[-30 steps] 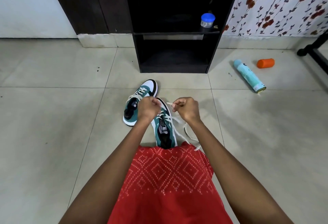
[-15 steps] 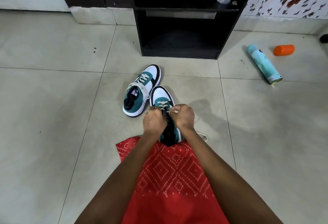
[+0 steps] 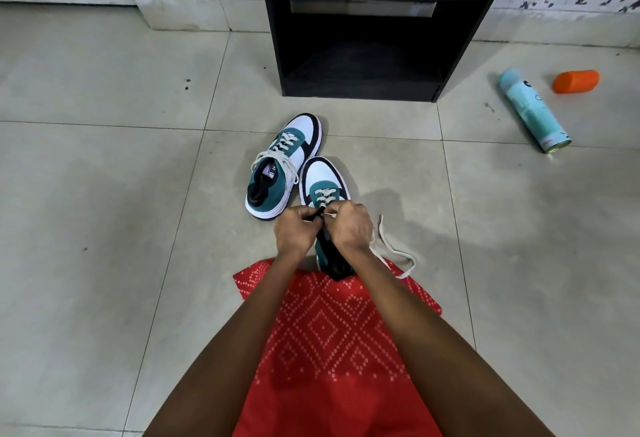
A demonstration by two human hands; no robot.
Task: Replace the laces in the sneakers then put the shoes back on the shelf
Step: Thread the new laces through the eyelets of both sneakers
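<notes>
While both hands meet at centre, right hand (image 3: pixel 350 229) pinches the white lace (image 3: pixel 412 261) and left hand (image 3: pixel 297 233) pinches the near sneaker (image 3: pixel 320 178) at its black tongue. Slack lace trails toward 4 o'clock. Laced second sneaker (image 3: pixel 289 154) sits just beside at 11; its tongue tag is unreadable. Shelf (image 3: pixel 360 85) at 12. Spray can (image 3: pixel 533 113) at 2, print illegible.

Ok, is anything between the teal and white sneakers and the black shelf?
Nothing visible: bare tile separates the teal and white sneakers from the black shelf. The light blue spray can lies off to the right.
</notes>
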